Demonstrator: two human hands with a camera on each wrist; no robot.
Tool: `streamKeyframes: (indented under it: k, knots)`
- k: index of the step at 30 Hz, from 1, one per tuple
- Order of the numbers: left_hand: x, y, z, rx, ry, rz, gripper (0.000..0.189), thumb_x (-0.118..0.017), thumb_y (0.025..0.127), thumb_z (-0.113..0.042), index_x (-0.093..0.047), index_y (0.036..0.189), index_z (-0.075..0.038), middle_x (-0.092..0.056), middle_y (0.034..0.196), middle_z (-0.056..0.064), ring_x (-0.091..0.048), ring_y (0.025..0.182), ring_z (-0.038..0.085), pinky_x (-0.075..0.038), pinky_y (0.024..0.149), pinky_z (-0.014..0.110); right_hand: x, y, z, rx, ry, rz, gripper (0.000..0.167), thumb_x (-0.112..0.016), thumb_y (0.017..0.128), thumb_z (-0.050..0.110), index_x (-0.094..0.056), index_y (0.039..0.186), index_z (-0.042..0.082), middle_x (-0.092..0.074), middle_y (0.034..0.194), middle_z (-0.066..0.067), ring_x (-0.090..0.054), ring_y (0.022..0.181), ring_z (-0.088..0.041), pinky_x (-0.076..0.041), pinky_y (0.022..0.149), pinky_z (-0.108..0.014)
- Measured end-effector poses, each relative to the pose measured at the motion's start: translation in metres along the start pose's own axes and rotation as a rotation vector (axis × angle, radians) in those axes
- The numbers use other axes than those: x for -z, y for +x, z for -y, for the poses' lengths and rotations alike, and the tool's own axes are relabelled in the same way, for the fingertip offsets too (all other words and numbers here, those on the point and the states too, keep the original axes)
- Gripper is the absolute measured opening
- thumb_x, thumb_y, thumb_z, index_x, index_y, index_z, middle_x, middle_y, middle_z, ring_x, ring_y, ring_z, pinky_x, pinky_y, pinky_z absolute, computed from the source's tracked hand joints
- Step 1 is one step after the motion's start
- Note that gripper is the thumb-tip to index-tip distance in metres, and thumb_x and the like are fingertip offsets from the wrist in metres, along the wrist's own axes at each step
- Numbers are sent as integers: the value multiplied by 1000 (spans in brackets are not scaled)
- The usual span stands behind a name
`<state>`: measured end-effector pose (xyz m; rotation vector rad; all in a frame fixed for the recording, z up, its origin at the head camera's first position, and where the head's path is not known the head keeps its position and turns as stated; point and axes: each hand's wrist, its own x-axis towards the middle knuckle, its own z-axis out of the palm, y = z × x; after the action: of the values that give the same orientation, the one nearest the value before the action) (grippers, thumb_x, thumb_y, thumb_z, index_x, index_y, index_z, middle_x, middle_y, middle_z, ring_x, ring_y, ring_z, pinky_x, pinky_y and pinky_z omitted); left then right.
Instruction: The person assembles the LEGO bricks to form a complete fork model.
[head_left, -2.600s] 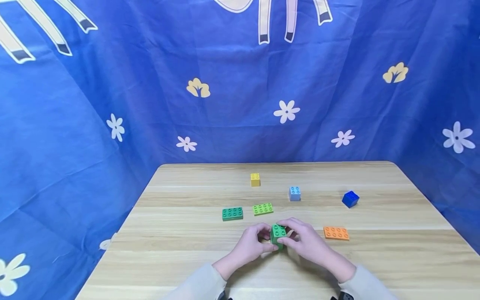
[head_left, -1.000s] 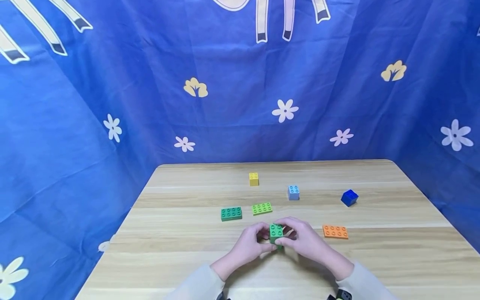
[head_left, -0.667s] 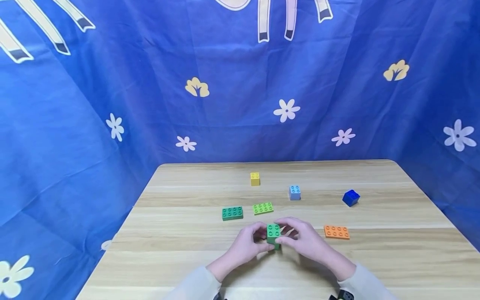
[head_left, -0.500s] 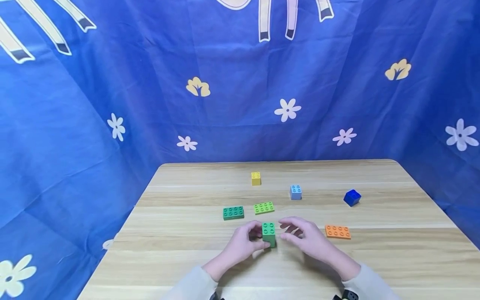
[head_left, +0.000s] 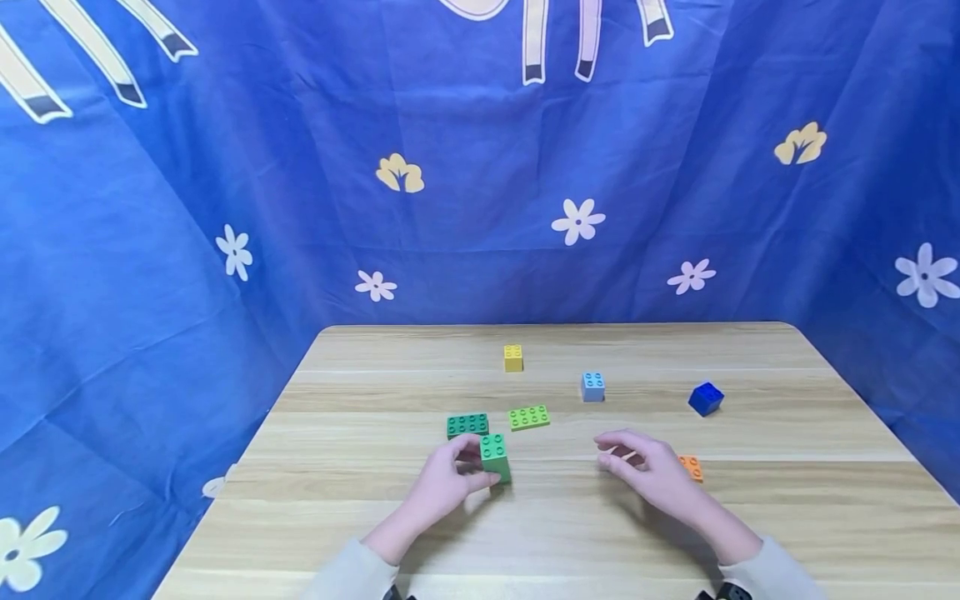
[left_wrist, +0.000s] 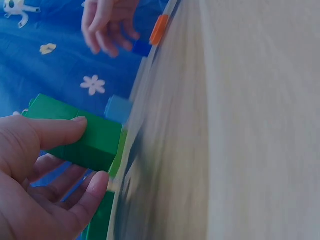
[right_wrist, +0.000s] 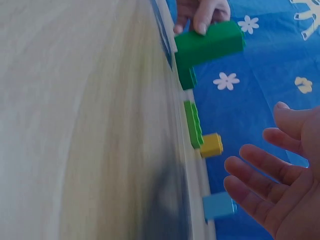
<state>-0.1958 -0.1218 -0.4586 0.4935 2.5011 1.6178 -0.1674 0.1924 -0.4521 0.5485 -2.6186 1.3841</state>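
My left hand (head_left: pixel 442 483) pinches an upright stack of green toy building bricks (head_left: pixel 495 460) between thumb and fingers. A faint seam crosses the stack (left_wrist: pixel 102 142) in the left wrist view, and its studs face up. Whether its base touches the table I cannot tell. Just behind it lies a dark green eight-stud brick (head_left: pixel 467 424), partly covered by the left hand. My right hand (head_left: pixel 660 482) hovers over the table's right half, fingers loosely bent and holding nothing. It hides part of an orange flat brick (head_left: pixel 692 468).
On the wooden table (head_left: pixel 337 467) are a lime flat brick (head_left: pixel 529 418), a yellow brick (head_left: pixel 513 359), a light blue brick (head_left: pixel 592 387) and a dark blue brick (head_left: pixel 706 399). A blue patterned cloth (head_left: pixel 480 283) hangs behind the table and along its sides.
Both hands held the green bricks earlier. The right hand has let go and moved right, now partly covering the orange brick. The left hand has carried the stack left, towards the dark green brick.
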Motion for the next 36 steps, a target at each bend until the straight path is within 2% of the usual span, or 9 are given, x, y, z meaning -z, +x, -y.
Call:
streamKeyframes:
  k: [5, 11, 19, 29, 36]
  knots:
    - [18, -6, 5, 34, 13, -65, 43, -79, 72, -21, -60, 109, -9, -62, 101, 4, -59, 97, 24, -51, 86, 39, 11, -5, -7, 12, -9, -57, 26, -64, 89, 20, -64, 111, 7, -66, 101, -3, -60, 84, -7, -53, 70, -25]
    - [38, -10, 10, 85, -15, -153, 43, -80, 70, -18, -62, 108, -11, -62, 100, 5, -58, 96, 23, -53, 83, 34, 26, -11, -12, 8, -32, -112, 23, -64, 88, 15, -65, 110, 8, -66, 101, -1, -60, 83, -7, -53, 67, -25]
    - [62, -12, 14, 121, -23, -260, 41, -80, 70, -14, -63, 108, -10, -63, 101, 7, -58, 97, 23, -53, 80, 28, 44, -19, -24, -41, -101, -149, 25, -63, 89, 17, -64, 111, 6, -67, 98, -4, -60, 80, -4, -52, 68, -23]
    - [94, -17, 30, 172, 18, -369, 46, -79, 73, -17, -60, 111, -3, -62, 106, 15, -59, 100, 28, -55, 73, 23, 67, -30, -33, -115, -178, -198, 27, -61, 91, 22, -63, 114, 8, -68, 99, -4, -60, 82, -3, -52, 68, -20]
    - [111, -20, 38, 215, 24, -413, 48, -77, 76, -14, -55, 116, 2, -59, 111, 24, -59, 102, 35, -56, 70, 25, 79, -37, -41, -119, -191, -224, 28, -62, 90, 19, -62, 116, 8, -67, 99, -5, -59, 84, 0, -49, 68, -15]
